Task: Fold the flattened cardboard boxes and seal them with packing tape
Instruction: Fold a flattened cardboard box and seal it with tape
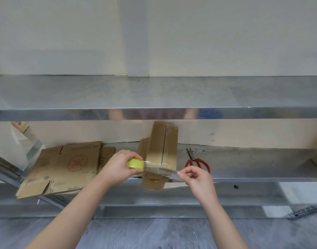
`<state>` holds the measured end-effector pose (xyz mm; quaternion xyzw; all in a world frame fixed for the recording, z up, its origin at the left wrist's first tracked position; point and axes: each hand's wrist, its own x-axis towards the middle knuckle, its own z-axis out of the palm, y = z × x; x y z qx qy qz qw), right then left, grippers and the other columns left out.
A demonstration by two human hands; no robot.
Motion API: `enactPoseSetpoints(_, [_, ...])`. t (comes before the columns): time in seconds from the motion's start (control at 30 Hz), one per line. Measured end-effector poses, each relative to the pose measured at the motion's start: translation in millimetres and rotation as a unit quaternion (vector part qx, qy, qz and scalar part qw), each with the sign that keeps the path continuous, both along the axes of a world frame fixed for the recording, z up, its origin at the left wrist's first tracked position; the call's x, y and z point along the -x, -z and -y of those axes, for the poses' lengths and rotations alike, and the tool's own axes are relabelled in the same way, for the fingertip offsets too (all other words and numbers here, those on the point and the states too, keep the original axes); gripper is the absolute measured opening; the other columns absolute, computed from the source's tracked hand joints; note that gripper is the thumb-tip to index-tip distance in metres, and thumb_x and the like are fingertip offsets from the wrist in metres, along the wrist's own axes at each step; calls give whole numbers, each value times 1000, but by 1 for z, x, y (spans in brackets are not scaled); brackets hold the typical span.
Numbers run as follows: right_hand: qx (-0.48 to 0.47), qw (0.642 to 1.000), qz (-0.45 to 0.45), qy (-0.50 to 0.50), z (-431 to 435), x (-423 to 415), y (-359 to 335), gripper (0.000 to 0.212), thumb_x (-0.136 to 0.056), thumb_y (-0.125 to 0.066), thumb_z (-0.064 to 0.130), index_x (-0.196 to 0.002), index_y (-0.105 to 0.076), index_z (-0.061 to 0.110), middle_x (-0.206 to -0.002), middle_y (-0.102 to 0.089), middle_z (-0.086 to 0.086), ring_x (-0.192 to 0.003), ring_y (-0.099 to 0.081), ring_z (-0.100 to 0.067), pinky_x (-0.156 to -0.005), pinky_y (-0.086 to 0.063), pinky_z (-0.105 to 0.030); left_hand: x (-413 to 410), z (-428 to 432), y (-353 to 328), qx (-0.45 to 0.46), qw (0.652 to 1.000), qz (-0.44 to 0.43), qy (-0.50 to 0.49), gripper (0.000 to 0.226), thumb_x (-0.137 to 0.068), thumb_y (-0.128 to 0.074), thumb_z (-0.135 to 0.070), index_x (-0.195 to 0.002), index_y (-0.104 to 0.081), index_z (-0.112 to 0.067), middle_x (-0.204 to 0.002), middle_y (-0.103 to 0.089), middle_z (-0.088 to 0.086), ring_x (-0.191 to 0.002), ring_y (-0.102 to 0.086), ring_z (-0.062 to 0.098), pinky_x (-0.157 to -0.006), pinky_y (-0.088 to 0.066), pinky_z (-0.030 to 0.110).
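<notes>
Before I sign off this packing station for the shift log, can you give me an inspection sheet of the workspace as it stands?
Surface: metal shelf, lower tier, carries the work.
Job's things: folded box at the shelf's front edge; clear tape strip stretched across its near end; flattened boxes lying left of it.
Clutter: red-handled scissors right of the box; small black object on the ledge below.
Hands: left hand grips the yellow tape roll; right hand pinches the tape strip's free end.
Cables: nothing seen.
Surroundings: upper shelf, pale wall, grey floor.
</notes>
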<state>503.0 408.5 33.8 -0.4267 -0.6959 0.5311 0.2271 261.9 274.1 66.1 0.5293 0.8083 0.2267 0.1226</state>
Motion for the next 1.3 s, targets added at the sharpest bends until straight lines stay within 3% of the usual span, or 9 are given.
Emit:
enactPoseSetpoints(0.13, [0, 999, 0, 37, -8, -1, 7, 11, -81, -77, 26, -71, -73, 26, -67, -68, 12, -64, -59, 1, -65, -46, -17, 11, -9, 7, 50, 990, -132, 22, 37, -77, -72, -52, -110, -66, -35, -109, -65, -11, -106, -51, 16, -91, -34, 32])
enactPoseSetpoints(0.3, [42, 999, 30, 18, -23, 13, 20, 8, -81, -78, 28, -76, -74, 23, -61, -64, 15, -68, -60, -7, -66, -43, -19, 24, -16, 14, 119, 981, -150, 40, 42, -77, -68, -58, -115, -63, -40, -120, -64, -11, -123, -48, 20, -100, -35, 34])
enactPoseSetpoints(0.5, [69, 996, 38, 33, -35, 20, 35, 7, -82, -77, 25, -79, -74, 19, -69, -67, 8, -71, -62, -9, -66, -47, -20, 28, -29, 25, 153, 971, -177, 51, 44, -77, -65, -57, -116, -62, -37, -118, -63, -10, -120, -46, 20, -97, -36, 34])
enactPoseSetpoints(0.8, [149, 987, -14, 55, -30, 45, 56, 5, -87, -73, 20, -87, -72, 15, -77, -68, 2, -74, -64, -13, -66, -53, -21, 42, -33, 49, 212, 967, -140, 37, 53, -78, -64, -56, -123, -58, -31, -121, -58, -8, -116, -48, 18, -94, -37, 31])
enactPoseSetpoints(0.87, [181, 980, -45, 71, -29, 50, 59, 4, -89, -70, 15, -92, -70, 13, -85, -69, -2, -81, -65, -15, -65, -52, -18, 42, -29, 50, 182, 977, -110, 30, 58, -78, -65, -56, -130, -51, -34, -124, -57, -10, -115, -50, 17, -95, -38, 32])
enactPoseSetpoints(0.97, [205, 972, -72, 88, -27, 55, 62, 7, -90, -67, 10, -96, -66, 12, -90, -67, -4, -88, -65, -17, -70, -56, -25, 40, -22, 47, 107, 989, -80, 57, 71, -82, -65, -55, -143, -29, -48, -120, -55, -14, -106, -55, 13, -93, -40, 32])
enactPoseSetpoints(1.1, [123, 985, -48, 111, -14, 66, 68, 18, -88, -70, 15, -101, -60, 20, -99, -63, 5, -92, -65, -12, -77, -59, -33, 41, -18, 46, 108, 982, -136, 78, 59, -87, -54, -59, -139, -27, -58, -107, -53, -16, -92, -56, 13, -81, -40, 28])
enactPoseSetpoints(1.2, [-7, 991, 0, 132, 3, 65, 73, 29, -83, -75, 17, -99, -53, 28, -102, -59, 11, -93, -60, -7, -75, -44, -12, 44, -15, 51, 118, 980, -142, 68, 60, -88, -54, -57, -140, -26, -59, -107, -53, -15, -93, -56, 14, -83, -41, 29])
enactPoseSetpoints(1.3, [-71, 994, 31, 77, 25, 62, 78, 36, -82, -76, 18, -107, -56, 34, -109, -59, 17, -103, -56, -4, -86, -45, -13, 44, -15, 51, 113, 980, -147, 66, 59, -89, -55, -55, -140, -26, -58, -106, -53, -14, -93, -56, 14, -84, -40, 29])
